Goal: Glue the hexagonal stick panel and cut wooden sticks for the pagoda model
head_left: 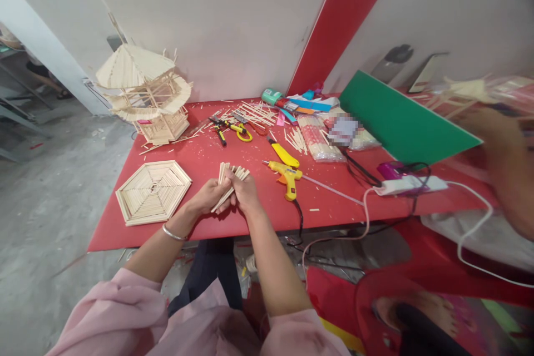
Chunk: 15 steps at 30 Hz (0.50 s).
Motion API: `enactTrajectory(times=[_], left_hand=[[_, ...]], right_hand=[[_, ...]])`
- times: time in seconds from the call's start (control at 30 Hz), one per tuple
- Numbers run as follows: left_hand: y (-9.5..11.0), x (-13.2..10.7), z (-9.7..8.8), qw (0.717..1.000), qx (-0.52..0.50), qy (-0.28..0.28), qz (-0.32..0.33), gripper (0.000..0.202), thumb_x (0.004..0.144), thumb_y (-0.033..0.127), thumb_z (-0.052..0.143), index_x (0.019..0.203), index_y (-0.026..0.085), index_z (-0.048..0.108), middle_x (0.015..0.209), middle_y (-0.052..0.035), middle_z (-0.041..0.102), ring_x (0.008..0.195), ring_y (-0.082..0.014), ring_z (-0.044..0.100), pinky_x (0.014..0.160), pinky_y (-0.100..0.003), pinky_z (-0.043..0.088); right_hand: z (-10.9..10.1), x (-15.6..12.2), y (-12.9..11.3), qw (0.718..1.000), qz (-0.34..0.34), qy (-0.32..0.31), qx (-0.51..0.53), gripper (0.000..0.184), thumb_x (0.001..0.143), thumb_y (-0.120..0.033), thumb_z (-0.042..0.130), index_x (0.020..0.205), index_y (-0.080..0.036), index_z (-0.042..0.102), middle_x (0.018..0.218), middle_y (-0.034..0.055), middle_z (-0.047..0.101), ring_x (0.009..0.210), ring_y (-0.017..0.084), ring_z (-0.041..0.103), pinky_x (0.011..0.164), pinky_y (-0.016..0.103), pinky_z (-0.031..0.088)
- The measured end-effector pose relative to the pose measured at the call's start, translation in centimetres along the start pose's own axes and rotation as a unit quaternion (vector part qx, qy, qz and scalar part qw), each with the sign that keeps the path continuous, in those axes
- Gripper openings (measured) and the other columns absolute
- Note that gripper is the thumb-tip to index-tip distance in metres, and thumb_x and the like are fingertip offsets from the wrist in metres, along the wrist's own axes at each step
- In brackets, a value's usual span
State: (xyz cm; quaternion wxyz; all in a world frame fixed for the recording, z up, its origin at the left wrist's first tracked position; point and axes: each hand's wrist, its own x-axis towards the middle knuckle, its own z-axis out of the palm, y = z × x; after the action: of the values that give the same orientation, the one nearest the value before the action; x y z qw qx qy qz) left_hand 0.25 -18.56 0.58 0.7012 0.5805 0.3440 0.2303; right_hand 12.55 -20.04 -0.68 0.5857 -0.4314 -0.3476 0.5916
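Note:
Near the table's front edge, my left hand point(212, 196) and my right hand point(243, 189) meet around a bundle of thin wooden sticks point(224, 173). Both hands are closed on it, and the stick ends fan out above and below the fingers. To the left lies a flat octagon-like panel point(154, 192) made of sticks laid in rings. A yellow glue gun point(287, 177) rests just right of my hands, with a yellow utility knife point(284, 153) behind it. The sticks' lower parts are partly hidden by my fingers.
A stick-built pagoda model point(146, 94) stands at the back left. Pliers point(219, 130), scissors point(242, 132) and loose sticks point(258, 114) lie behind my hands. A green board point(400, 117) leans at the right, near a power strip point(411, 184) with cables. Another person's arm point(504, 172) reaches in there.

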Motion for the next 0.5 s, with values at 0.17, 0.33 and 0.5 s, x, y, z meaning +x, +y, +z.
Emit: enactTrajectory(times=[0.17, 0.33, 0.5], left_hand=[[0.0, 0.0, -0.2, 1.0, -0.012, -0.021, -0.011, 0.079, 0.072, 0.089, 0.048, 0.064, 0.012, 0.064, 0.033, 0.0017, 0.044, 0.025, -0.0078, 0.036, 0.029, -0.02, 0.027], [-0.2, 0.0, -0.2, 1.0, -0.009, -0.023, -0.017, 0.08, 0.072, 0.089, 0.048, 0.063, 0.012, 0.063, 0.032, 0.0022, 0.042, 0.024, -0.007, 0.034, 0.029, -0.02, 0.024], [0.1, 0.4, 0.3, 0.996, -0.024, 0.081, -0.003, 0.08, 0.074, 0.089, 0.044, 0.065, 0.012, 0.062, 0.037, -0.0019, 0.052, 0.028, -0.0109, 0.046, 0.029, -0.021, 0.034]], right_hand=[[0.0, 0.1, 0.2, 1.0, 0.011, 0.01, 0.006, 0.046, 0.068, -0.064, 0.076, 0.064, -0.022, 0.057, 0.035, -0.0083, 0.048, 0.023, 0.011, 0.041, 0.024, 0.02, 0.03], [0.4, -0.4, -0.5, 0.999, 0.021, 0.023, -0.019, 0.047, 0.071, -0.062, 0.074, 0.058, -0.022, 0.054, 0.033, -0.0062, 0.047, 0.022, 0.012, 0.042, 0.023, 0.02, 0.028], [0.6, -0.5, -1.0, 0.997, -0.022, 0.068, -0.017, 0.047, 0.077, -0.064, 0.068, 0.063, -0.023, 0.051, 0.033, -0.0083, 0.045, 0.025, 0.01, 0.043, 0.026, 0.02, 0.033]])
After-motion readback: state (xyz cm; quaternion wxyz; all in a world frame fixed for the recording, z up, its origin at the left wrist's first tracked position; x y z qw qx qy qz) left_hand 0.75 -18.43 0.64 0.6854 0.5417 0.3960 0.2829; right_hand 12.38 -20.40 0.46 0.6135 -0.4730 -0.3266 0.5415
